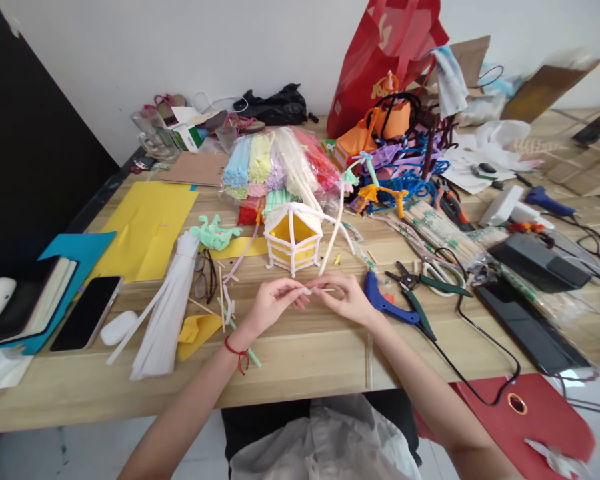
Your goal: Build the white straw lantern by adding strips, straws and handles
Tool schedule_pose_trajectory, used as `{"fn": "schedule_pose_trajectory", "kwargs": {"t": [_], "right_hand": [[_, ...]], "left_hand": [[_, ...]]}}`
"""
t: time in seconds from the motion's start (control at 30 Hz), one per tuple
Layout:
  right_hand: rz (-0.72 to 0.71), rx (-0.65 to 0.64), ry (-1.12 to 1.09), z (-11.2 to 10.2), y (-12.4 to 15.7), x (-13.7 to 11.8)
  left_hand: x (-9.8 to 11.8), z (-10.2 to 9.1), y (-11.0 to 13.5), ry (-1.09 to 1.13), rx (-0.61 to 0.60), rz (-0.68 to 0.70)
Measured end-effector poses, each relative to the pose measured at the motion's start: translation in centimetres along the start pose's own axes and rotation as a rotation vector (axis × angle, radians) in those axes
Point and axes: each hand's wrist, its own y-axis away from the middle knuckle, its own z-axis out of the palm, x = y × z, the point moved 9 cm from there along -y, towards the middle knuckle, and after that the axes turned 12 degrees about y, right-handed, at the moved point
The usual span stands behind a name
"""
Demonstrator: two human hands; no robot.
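My left hand (274, 305) and my right hand (344, 298) meet over the wooden table (305, 360). Both pinch a thin wooden stick with a white pipe cleaner (316, 290) wound on it. Just beyond the hands stands a small hexagonal lantern frame (293, 239) of white pipe cleaners with yellow paper walls. A long white pipe cleaner (333, 233) leans against it. A red cord circles my left wrist.
A blue glue gun (387, 305) and scissors (433, 279) lie right of my hands. Left are white pipe cleaner bundles (167, 313), glasses (205, 275), a phone (87, 312), yellow paper (145, 227). Bagged coloured pipe cleaners (275, 167) and a red bag (385, 60) stand behind.
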Motion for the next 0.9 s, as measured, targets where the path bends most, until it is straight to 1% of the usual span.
{"fn": "schedule_pose_trajectory", "kwargs": {"t": [0.07, 0.13, 0.2, 0.27, 0.3, 0.33, 0.43, 0.5, 0.57, 0.63, 0.73, 0.83, 0.9], "right_hand": [[0.145, -0.063, -0.19, 0.4, 0.1, 1.1], [0.244, -0.148, -0.401, 1.2, 0.4, 1.7], [0.283, -0.242, -0.553, 2.0, 0.6, 1.7], [0.277, -0.276, -0.589, 2.3, 0.7, 1.5], [0.258, -0.249, -0.562, 2.1, 0.6, 1.4], [0.231, -0.195, -0.509, 1.7, 0.5, 1.3], [0.136, 0.03, -0.287, 0.3, 0.5, 1.1], [0.114, 0.147, -0.191, 0.1, 0.9, 1.2], [0.127, 0.208, -0.17, 0.4, 1.2, 1.6], [0.146, 0.219, -0.194, 1.1, 1.4, 2.0], [0.145, 0.199, -0.242, 1.7, 1.1, 2.1], [0.107, 0.185, -0.271, 1.4, 0.7, 1.6], [0.055, 0.168, -0.265, 1.1, 0.6, 0.9]], "left_hand": [[0.0, 0.2, 0.1, -0.004, -0.037, 0.003], [0.0, 0.5, 0.1, 0.011, -0.074, -0.003], [0.0, 0.7, 0.2, 0.042, -0.103, -0.011], [-0.1, 0.9, 0.2, 0.08, -0.128, -0.021], [-0.1, 1.0, 0.2, 0.097, -0.137, -0.027], [-0.1, 1.1, 0.2, 0.113, -0.138, -0.028], [-0.2, 0.9, 0.1, 0.113, -0.092, 0.01], [0.1, 0.6, 0.1, 0.041, -0.047, 0.102], [0.9, 0.5, 0.5, -0.084, -0.012, 0.252], [1.6, 0.5, 1.0, -0.192, 0.009, 0.389], [2.2, 0.7, 1.8, -0.284, 0.02, 0.508], [3.3, 1.1, 2.7, -0.409, 0.029, 0.669], [3.7, 1.2, 3.1, -0.46, 0.046, 0.738]]}}
